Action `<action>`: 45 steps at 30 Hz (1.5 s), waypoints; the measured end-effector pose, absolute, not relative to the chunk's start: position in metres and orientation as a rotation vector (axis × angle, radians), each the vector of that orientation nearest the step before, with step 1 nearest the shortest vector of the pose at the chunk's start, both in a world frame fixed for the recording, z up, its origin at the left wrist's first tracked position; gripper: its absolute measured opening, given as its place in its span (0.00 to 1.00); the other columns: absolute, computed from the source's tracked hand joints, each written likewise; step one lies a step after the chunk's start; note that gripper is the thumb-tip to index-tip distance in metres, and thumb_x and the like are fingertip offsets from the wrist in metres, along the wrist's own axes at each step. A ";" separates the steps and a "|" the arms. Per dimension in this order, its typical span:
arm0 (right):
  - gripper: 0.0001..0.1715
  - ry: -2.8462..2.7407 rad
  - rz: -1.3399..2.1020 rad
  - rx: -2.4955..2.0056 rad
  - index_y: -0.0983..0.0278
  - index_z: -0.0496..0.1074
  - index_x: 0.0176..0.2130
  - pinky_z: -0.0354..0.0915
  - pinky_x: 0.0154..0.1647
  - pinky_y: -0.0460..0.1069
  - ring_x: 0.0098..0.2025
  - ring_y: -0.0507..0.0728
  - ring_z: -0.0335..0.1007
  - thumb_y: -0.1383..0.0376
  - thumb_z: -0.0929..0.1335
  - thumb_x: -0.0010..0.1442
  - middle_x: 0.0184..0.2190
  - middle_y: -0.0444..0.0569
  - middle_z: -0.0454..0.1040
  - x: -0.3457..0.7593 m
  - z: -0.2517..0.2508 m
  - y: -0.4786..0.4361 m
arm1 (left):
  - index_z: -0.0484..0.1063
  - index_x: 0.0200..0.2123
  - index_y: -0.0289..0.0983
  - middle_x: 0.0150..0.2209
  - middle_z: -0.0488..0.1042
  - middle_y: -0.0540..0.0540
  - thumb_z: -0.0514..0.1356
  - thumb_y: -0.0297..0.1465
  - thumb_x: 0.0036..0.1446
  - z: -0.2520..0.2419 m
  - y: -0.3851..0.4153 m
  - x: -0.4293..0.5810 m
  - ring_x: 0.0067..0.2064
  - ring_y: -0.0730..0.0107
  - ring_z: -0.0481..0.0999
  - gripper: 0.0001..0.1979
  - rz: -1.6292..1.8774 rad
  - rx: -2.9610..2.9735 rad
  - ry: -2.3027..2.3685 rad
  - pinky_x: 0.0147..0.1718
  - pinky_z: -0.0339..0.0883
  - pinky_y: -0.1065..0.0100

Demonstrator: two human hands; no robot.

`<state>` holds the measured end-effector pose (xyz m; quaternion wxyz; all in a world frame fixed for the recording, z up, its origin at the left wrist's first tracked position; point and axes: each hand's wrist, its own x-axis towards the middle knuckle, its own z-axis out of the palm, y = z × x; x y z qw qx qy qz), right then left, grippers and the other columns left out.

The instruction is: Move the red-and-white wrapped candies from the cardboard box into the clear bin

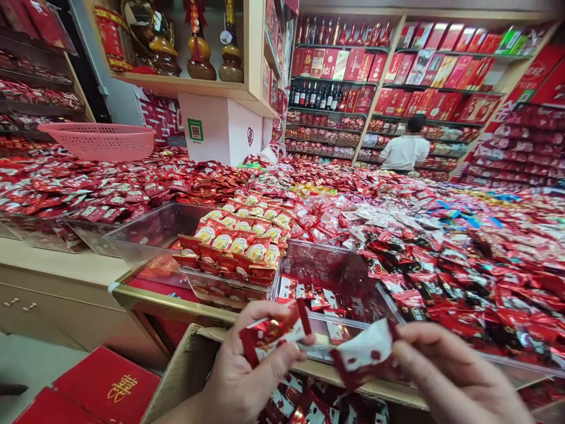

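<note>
While the left hand [247, 380] grips a red packet [276, 335] between thumb and fingers, the right hand [454, 368] pinches a white packet [366, 351] by its right end. The two packets are near each other but apart, over a carton [188, 368] of similar ones. Beyond is a clear tray [324, 259]; left of that, gold packets [241, 241] are heaped. A pink basket [101, 144] sits far left; a person [405, 154] is far right.
</note>
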<state>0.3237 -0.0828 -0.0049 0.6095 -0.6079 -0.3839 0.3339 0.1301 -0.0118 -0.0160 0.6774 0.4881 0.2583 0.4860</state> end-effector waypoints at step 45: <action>0.15 -1.769 1.123 -1.358 0.64 0.69 0.31 0.59 0.26 0.44 0.26 0.49 0.61 0.55 0.65 0.51 0.25 0.43 0.69 0.301 0.056 0.016 | 0.49 0.55 0.38 0.30 0.73 0.47 0.55 0.35 0.53 -0.014 0.019 0.131 0.23 0.77 0.69 0.27 0.967 1.110 0.594 0.23 0.64 0.75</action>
